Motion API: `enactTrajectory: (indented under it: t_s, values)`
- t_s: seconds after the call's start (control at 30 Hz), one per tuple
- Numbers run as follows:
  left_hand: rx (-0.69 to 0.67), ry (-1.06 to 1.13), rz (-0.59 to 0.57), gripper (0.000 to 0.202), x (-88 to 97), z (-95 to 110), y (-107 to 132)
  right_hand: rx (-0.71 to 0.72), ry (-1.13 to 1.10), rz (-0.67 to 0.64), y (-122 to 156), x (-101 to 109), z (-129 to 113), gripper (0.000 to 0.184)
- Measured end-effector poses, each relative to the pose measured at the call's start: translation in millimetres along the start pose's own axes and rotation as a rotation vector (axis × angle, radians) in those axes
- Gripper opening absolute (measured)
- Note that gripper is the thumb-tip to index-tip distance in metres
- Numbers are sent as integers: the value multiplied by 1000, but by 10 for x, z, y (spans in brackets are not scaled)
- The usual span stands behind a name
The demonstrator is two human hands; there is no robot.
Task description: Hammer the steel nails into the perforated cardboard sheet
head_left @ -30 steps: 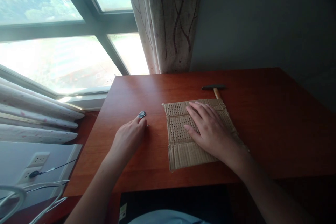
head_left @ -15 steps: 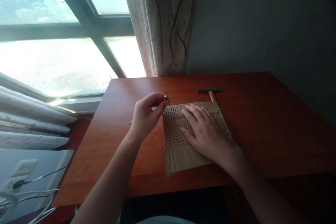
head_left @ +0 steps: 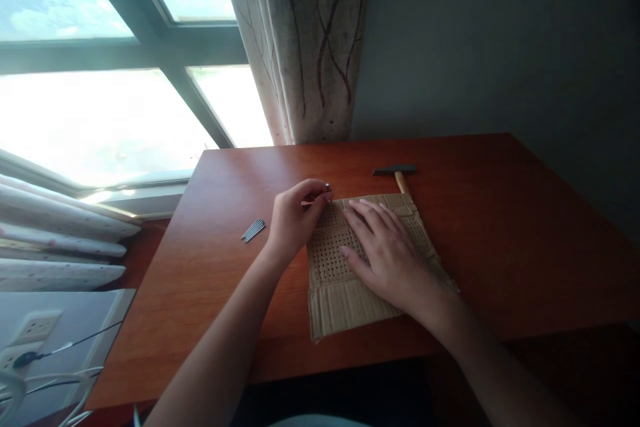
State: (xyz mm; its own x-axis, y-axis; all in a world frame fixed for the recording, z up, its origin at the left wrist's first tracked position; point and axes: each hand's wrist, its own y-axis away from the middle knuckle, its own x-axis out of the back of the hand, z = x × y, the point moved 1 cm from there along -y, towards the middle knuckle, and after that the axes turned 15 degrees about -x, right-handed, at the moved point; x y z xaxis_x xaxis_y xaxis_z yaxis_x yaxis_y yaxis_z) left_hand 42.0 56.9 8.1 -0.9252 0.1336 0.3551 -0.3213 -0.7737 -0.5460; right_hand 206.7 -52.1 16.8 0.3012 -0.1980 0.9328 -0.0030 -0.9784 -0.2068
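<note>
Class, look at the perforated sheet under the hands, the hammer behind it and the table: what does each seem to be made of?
Perforated sheet: brown corrugated cardboard, matte, with fold creases and punched holes.
Hammer: dark head, probably metal; pale handle, likely wood.
Table: reddish-brown wood or wood-look laminate, smooth, with a slight sheen.

Matt, perforated cardboard (head_left: 350,280) lies on the glossy wood table (head_left: 500,227), with seemingly metal nails (head_left: 253,230) left of it.
</note>
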Motion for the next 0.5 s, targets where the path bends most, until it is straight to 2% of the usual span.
enactTrajectory:
  t_s: [0.5]
  values:
    - [-9, -46, -12, 8, -27, -20, 32, 2, -1, -5, -2, 7, 3, 55]
